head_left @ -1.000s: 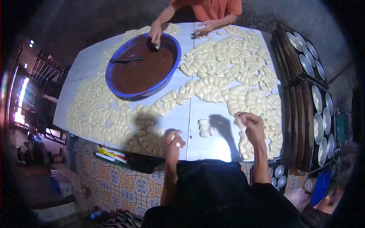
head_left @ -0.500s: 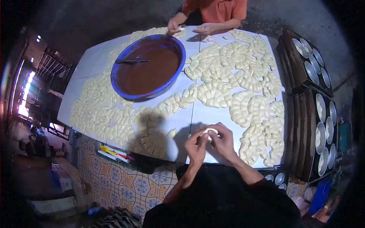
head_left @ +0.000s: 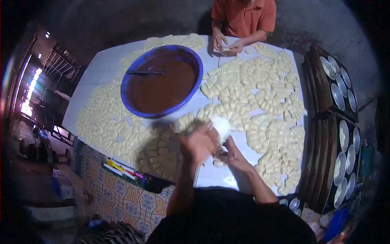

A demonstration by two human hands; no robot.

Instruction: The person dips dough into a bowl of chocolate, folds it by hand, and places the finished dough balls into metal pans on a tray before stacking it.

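My left hand (head_left: 199, 145) is raised over the near part of the white table (head_left: 248, 150), its fingers smeared by motion. Just beyond its fingers is a blurred white object (head_left: 221, 128); whether the hand holds it cannot be made out. My right hand (head_left: 235, 156) is low over the tabletop, fingers bent, near a small piece of dough (head_left: 219, 162). What it grips, if anything, is hidden. Many pale dough pieces (head_left: 260, 77) lie around both hands in overlapping rows.
A blue basin (head_left: 199, 83) of brown filling with a dark utensil stands at the back left. Across the table a person in an orange shirt (head_left: 243, 18) handles dough. Stacked trays with metal tins (head_left: 338, 96) stand at the right.
My hands have parted from around the dough piece they held together. My left hand has moved left and up. The blurred white object now shows between them. The other person's hands have come together.
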